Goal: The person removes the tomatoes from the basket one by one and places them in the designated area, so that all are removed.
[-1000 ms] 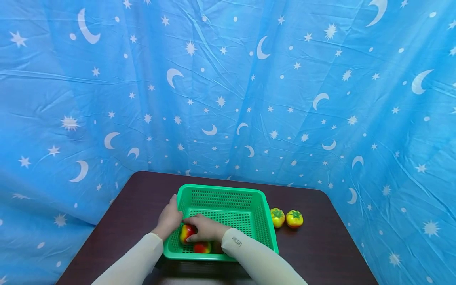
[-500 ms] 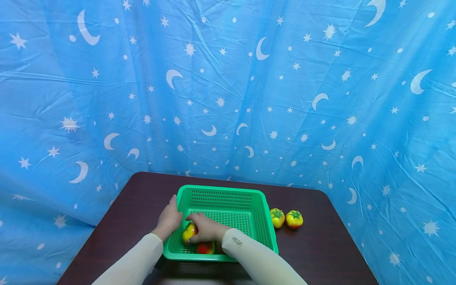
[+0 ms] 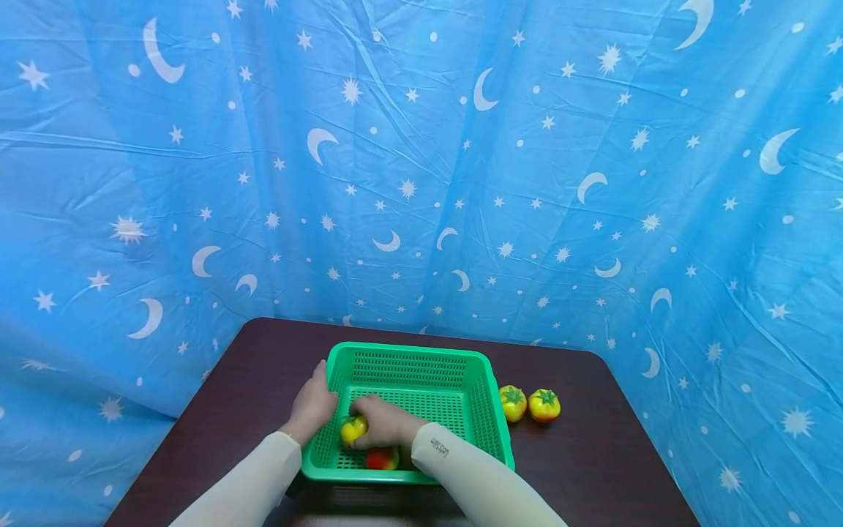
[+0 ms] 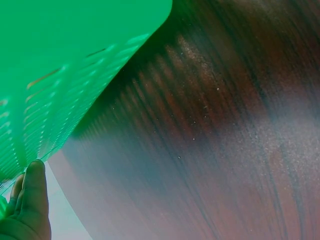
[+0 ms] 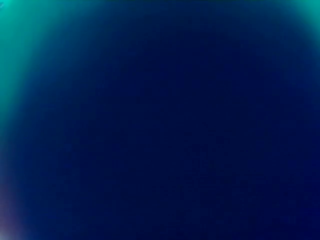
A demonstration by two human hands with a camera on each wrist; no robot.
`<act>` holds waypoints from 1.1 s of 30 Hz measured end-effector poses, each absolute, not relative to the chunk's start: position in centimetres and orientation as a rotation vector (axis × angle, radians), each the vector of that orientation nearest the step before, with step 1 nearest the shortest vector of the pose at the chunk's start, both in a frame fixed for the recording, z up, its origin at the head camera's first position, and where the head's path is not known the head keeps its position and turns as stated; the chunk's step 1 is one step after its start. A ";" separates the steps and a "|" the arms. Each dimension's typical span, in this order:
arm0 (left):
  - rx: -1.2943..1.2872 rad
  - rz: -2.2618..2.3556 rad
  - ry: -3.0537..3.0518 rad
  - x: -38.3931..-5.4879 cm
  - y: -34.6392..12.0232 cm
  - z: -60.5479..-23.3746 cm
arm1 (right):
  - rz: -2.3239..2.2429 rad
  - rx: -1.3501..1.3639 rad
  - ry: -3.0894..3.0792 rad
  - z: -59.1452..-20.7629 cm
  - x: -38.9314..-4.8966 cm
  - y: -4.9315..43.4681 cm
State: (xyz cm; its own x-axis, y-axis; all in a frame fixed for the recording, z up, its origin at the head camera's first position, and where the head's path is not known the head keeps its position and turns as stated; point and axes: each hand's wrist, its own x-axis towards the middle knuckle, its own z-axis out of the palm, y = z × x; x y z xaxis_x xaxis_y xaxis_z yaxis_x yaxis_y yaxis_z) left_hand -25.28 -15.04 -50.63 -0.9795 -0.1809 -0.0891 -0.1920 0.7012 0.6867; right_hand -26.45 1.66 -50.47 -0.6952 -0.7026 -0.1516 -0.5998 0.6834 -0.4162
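My left hand [image 3: 312,404] grips the left rim of a green plastic basket [image 3: 411,350]; in the left wrist view its fingers [image 4: 35,192] lie along the slotted outer wall. Inside the basket, near the left side, my right hand [image 3: 385,423] holds a yellow tomato [image 3: 353,431] between thumb and fingers, partly covered by the hand. Just in front of that hand a red-and-yellow fruit [image 3: 382,458] rests on the basket floor. Another darker round thing beside it is mostly hidden by my right wrist. The right wrist view is too dark and blurred to show the hand.
Two yellow-red tomatoes with green leafy tops stand on the dark table [image 3: 593,454], one tomato [image 3: 513,403] close to the basket's right wall and the other tomato [image 3: 544,405] farther right. A blue curtain [image 3: 421,183] with moons and stars hangs behind the table.
The tomato in my right hand has turned from its red side to its yellow side and shifted slightly right. The red-and-yellow fruit near it moved slightly right. My left hand stayed on the rim.
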 end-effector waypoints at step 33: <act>-0.319 1.185 2.903 -25.6 -14.9 -50.9 | -0.791 -0.885 2.627 -47.7 -29.1 6.7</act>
